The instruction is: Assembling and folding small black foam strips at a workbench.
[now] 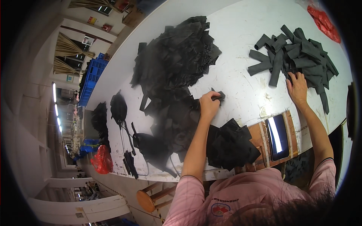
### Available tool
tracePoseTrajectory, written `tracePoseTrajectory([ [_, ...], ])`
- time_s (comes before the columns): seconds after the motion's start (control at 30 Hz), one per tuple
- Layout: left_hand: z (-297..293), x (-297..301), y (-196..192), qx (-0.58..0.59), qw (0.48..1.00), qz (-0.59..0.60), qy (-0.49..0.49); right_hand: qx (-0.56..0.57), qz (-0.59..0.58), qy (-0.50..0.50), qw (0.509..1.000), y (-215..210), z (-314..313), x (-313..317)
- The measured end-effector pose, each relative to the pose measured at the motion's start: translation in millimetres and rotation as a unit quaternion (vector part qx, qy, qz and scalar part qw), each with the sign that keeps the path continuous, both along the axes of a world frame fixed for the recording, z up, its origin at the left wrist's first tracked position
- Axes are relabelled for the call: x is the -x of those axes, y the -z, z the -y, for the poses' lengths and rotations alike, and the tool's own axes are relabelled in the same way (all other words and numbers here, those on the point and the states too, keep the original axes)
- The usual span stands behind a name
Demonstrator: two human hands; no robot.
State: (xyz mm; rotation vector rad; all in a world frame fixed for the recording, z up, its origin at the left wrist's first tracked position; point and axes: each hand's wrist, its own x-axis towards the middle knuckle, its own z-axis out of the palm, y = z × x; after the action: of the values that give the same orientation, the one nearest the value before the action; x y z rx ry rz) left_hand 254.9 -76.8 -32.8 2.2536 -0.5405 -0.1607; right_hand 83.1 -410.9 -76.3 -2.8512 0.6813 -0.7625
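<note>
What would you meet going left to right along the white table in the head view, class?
Blue crate → big black fabric heap → left hand → phone → right hand → red bag.

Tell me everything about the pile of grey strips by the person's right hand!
The pile of grey strips lies on the white table, at its far right side. It is a loose heap of dark grey, flat, soft-looking bands like cloth, crossing every way. Some stick out singly at the edges. The right hand rests on its near edge, fingers spread.
</note>
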Motion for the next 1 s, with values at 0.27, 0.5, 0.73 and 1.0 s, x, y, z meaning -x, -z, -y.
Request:
tracePoseTrajectory([
  [0.27,-54.0,133.0,-53.6,-0.112,0.981,0.004,0.161,0.041,0.016,-0.013,0.999,11.5,6.9,1.0],
  [0.5,-70.2,152.5,-39.1,0.030,0.973,0.220,-0.065,0.050,-0.012,-0.022,0.998,20.0,12.1,2.8],
  [0.73,-72.0,182.6,-69.9,0.490,0.827,-0.242,-0.131,-0.163,0.103,-0.072,0.979,-38.4,-10.4,28.1],
  [1.0,-75.7,224.2,-48.1,0.421,0.827,-0.371,-0.029,-0.381,0.063,-0.267,0.883,-107.5,-194.7,170.6],
])
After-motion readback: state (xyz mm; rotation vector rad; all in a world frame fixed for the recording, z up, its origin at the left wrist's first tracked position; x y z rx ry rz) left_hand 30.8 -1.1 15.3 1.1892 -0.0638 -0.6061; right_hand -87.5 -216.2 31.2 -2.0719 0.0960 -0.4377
